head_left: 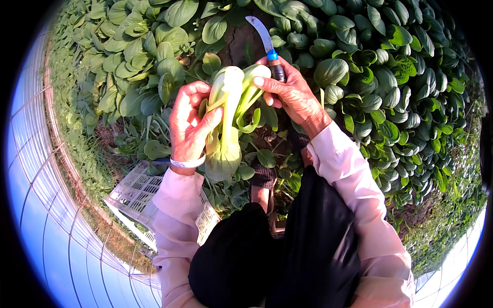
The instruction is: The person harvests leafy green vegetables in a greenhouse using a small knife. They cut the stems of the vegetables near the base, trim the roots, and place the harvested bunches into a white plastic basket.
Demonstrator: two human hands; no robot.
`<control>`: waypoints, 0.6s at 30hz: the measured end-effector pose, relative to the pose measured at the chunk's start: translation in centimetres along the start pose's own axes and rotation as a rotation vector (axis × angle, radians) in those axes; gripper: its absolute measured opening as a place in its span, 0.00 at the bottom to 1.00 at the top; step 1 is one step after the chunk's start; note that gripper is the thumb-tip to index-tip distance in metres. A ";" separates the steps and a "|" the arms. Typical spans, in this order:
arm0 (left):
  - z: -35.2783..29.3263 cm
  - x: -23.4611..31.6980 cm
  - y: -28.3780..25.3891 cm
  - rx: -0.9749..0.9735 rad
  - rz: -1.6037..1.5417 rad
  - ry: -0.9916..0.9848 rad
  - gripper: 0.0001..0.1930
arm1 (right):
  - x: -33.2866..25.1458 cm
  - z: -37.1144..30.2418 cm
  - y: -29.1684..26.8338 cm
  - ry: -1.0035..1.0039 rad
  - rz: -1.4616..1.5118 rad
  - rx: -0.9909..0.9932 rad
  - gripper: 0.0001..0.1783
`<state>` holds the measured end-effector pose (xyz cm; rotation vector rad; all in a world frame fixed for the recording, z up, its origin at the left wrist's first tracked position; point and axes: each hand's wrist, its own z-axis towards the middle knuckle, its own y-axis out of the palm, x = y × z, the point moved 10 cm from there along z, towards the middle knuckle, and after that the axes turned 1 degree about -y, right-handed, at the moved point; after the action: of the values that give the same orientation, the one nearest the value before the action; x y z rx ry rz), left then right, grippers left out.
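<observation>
A cut bok choy (226,146), with pale thick stalks and light green leaves, is held in front of me with its base pointing away. My left hand (189,126) is closed around its left side, thumb lying over the stalks. My right hand (295,97) grips the dark handle of a curved knife (262,33) with a blue band below the blade. The blade points up and away from the bok choy. At the same time my right thumb and fingers pinch the stalks on the right side of the bok choy.
Dense rows of leafy bok choy plants (370,77) grow on the right, and more plants (133,56) on the left. A white slatted plastic crate (138,190) stands at my lower left. Bare soil (239,43) shows between the rows. A clear-sheeted greenhouse wall (38,154) curves along the left.
</observation>
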<state>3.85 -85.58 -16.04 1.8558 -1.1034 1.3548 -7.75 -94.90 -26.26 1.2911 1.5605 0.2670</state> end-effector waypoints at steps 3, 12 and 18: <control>0.1 0.7 1.2 -0.039 0.111 0.042 0.20 | 0.3 0.2 -0.2 0.036 0.000 -0.011 0.25; 0.4 -1.7 1.9 0.025 0.095 0.085 0.12 | 1.6 -0.2 1.2 0.036 -0.047 -0.118 0.41; 0.4 0.2 0.7 0.135 0.191 0.020 0.14 | 2.4 -0.1 0.0 0.083 0.131 -0.106 0.36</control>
<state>3.43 -86.31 -15.95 1.8647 -1.2316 1.5880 -7.50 -92.85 -27.55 1.3149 1.5125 0.4851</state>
